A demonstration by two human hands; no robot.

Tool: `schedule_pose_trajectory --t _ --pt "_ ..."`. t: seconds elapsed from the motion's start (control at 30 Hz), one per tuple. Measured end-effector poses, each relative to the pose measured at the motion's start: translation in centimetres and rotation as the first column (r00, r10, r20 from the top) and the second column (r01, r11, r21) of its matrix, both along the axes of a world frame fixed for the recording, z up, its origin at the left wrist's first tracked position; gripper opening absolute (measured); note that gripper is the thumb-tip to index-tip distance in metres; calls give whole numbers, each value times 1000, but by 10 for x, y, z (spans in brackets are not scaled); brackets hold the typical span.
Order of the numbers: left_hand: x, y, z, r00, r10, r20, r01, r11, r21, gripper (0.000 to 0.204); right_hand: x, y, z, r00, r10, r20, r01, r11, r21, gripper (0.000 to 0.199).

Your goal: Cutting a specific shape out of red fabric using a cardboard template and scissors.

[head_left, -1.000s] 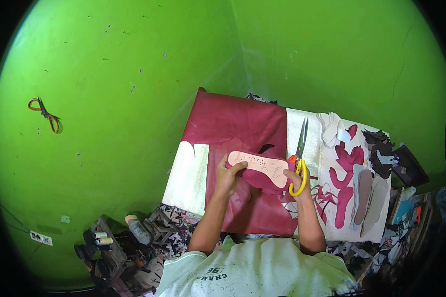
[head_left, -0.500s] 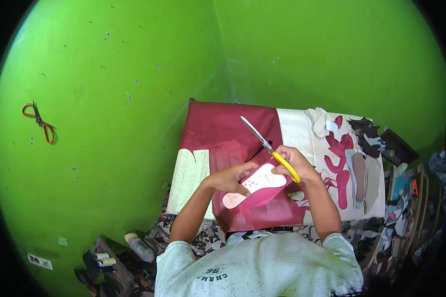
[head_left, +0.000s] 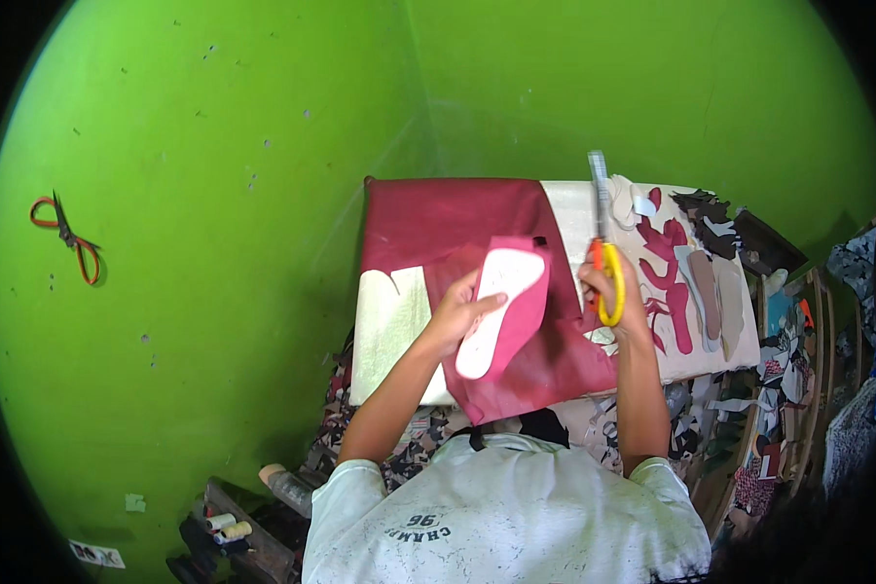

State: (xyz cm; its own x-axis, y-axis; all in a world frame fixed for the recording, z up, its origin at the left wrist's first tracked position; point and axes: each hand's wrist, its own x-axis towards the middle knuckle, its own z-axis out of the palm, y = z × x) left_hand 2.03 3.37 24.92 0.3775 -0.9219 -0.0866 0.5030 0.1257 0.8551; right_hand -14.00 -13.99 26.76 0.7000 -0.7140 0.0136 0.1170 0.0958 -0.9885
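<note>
My left hand (head_left: 465, 313) is closed on a white insole-shaped template (head_left: 512, 268) laid over a smaller maroon piece of material (head_left: 528, 316), its thumb pressing on the template's face. The maroon piece shows past the template along its right side and far end. To the right, my right hand (head_left: 625, 290) grips a pair of scissors (head_left: 610, 277) with yellow and orange-red handles, the blades pointing away from me and slightly blurred. Whether the blades are apart I cannot tell. Beneath both hands a large maroon sheet (head_left: 448, 206) drapes over the pale work table (head_left: 391, 331).
At the table's right lie maroon cut pieces (head_left: 679, 316), grey and brown insole shapes (head_left: 703, 292) and dark scraps (head_left: 706, 219). Scrap-filled shelving (head_left: 798, 380) stands right of the table. Another pair of scissors (head_left: 65, 234) hangs on the green wall. Thread spools (head_left: 232, 530) sit lower left.
My right hand has let go of the template and maroon piece and moved right. The scissors swung from pointing far left to nearly straight away from me. The template turned more lengthwise in my left hand.
</note>
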Motion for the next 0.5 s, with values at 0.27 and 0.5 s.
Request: schedule_pose_trajectory --t 0.27,0.5 --pt "11 -9 17 943 331 -39 -333 938 -100 30 -16 62 -11 985 77 157 -108 973 203 16" --pt "1 -14 23 892 451 -31 -448 874 -190 30 -5 109 -22 935 128 331 -205 956 211 30"
